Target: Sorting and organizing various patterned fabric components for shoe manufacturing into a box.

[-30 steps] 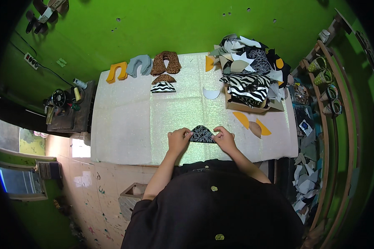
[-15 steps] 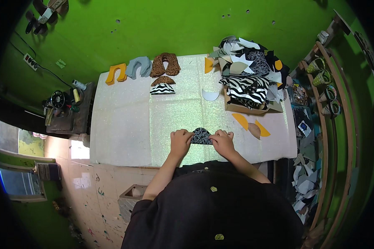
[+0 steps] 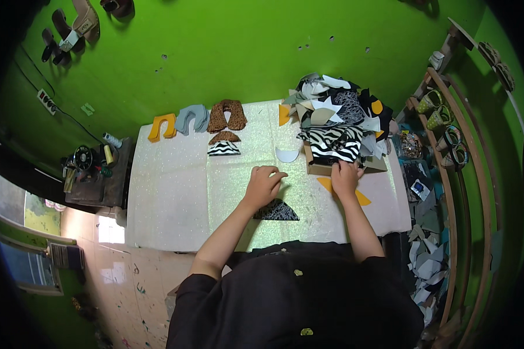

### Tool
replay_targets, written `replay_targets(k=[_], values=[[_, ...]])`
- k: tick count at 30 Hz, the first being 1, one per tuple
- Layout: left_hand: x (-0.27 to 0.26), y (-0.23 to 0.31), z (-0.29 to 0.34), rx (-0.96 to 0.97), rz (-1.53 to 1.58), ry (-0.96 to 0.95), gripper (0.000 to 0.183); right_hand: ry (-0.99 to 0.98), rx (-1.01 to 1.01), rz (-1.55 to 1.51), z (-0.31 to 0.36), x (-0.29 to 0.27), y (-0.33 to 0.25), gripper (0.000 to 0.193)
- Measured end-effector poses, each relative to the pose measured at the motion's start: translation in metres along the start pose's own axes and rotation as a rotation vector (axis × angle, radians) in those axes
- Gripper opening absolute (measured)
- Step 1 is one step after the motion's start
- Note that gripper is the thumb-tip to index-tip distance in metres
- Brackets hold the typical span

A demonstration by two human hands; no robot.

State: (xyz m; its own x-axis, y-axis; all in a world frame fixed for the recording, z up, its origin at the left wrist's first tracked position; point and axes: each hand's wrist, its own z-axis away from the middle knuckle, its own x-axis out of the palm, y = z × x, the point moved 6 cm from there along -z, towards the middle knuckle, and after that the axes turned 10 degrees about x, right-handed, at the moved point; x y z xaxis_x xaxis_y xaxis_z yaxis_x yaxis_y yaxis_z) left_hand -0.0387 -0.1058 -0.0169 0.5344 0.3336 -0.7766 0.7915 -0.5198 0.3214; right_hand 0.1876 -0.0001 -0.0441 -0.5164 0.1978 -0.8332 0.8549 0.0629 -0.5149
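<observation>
A black half-round piece [image 3: 279,210] with a pale scribble pattern lies on the table. Just above it hovers my left hand [image 3: 265,185], holding nothing, its fingers bent but apart. My right hand [image 3: 346,177] reaches to the front edge of a cardboard box [image 3: 318,169], fingertips at the zebra-print pieces [image 3: 332,142] heaped there; whether they grip one I cannot tell. Yellow half-round pieces [image 3: 362,198] lie under and beside my right wrist, partly covered. Farther back, between my hands, rests a pale grey crescent piece [image 3: 287,155].
Stacked U-shaped pieces in yellow [image 3: 162,127], grey [image 3: 192,119] and leopard print [image 3: 226,116] line the table's far left, with leopard and zebra half-rounds [image 3: 223,149] before them. Scraps pile high over the box. A sewing machine [image 3: 83,157] stands left; a wooden rack [image 3: 457,174] rises right.
Both hands have let go of the black patterned piece, which now lies flat. My right hand has moved right and forward to the box; my left has lifted slightly away. The view has shifted.
</observation>
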Motion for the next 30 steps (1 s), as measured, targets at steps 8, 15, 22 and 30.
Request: replay_targets(k=[8,15,22,30], values=[[0.041,0.019,-0.080,0.195,-0.102,-0.078,0.028,-0.011,-0.097,0.241,-0.050,0.003,0.004,0.056],[0.091,-0.012,-0.109,-0.202,-0.179,-0.173,0.053,-0.208,-0.057,0.303,-0.092,-0.002,-0.011,0.049],[0.083,-0.011,-0.102,-0.191,-0.135,-0.206,0.027,-0.241,-0.046,0.327,-0.098,0.001,-0.010,0.051],[0.076,-0.015,-0.096,-0.171,0.001,-0.136,0.030,-0.284,-0.043,0.316,-0.099,-0.003,-0.011,0.050]])
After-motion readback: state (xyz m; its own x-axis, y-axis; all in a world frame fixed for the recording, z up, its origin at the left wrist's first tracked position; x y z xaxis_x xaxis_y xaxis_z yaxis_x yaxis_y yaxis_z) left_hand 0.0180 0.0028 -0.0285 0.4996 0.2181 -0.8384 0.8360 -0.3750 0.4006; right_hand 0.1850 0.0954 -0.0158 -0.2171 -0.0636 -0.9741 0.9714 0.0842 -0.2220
